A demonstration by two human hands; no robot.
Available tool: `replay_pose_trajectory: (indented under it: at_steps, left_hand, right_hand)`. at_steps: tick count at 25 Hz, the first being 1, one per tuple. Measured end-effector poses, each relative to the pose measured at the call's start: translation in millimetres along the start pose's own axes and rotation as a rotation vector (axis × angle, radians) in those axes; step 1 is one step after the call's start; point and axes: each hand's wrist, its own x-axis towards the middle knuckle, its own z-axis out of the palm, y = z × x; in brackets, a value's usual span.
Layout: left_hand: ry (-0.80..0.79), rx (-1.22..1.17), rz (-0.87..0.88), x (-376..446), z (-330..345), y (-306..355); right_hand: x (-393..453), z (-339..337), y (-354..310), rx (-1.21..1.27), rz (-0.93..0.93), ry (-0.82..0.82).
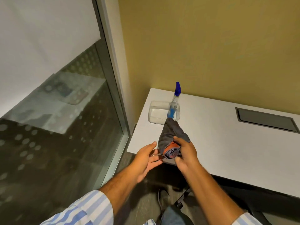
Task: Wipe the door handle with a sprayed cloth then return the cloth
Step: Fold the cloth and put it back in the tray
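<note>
Mustard-yellow wall (211,46) fills the upper right of the view, and a glass panel (56,127) in a grey metal frame, frosted white across its top part and printed with pale dots lower down, takes up the left. Against the wall stands a white surface (227,143), its near left corner close to the glass frame, with a grey rectangular cable hatch (266,119) set into it toward the right. At the far left end of the surface sits a clear plastic container (155,114), and a spray bottle (174,101) with a blue nozzle and blue liquid stands tilted inside it. Below the surface edge, dark flooring and part of a chair base (180,200) show between the person's forearms, whose striped blue-and-white sleeves (84,210) are pushed up. The right hand (186,155) is curled around a bunched dark grey cloth (172,135) with an orange inner side, thumb and fingers gripping its lower end, so that the cloth rises from the hand above the near left corner of the surface, its tip reaching to the container's front wall. The left hand (146,161) is spread, palm turned toward the cloth, fingers just beside it; whether they touch it cannot be told.
</note>
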Motion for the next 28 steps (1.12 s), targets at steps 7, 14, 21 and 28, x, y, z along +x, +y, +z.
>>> replay_pose_trajectory:
  at_steps: [7,14,21,28]
  left_hand:
    - [0.177,-0.044,0.110,90.0,25.8,61.7]
    - [0.441,0.056,0.228,181.8,55.4,100.6]
    - [0.562,0.337,0.292,229.5,42.4,124.8]
    - [0.542,0.875,0.342,277.5,28.5,139.8]
  right_hand:
    - [94.0,20.5,-39.9,-0.385,-0.096,-0.132]
    - [181.3,34.4,-81.1,-0.506,-0.013,-0.262]
    - [238.9,62.7,-80.2,-0.728,-0.070,-0.217]
    - [274.3,76.4,-58.8,-1.108,-0.403,-0.184]
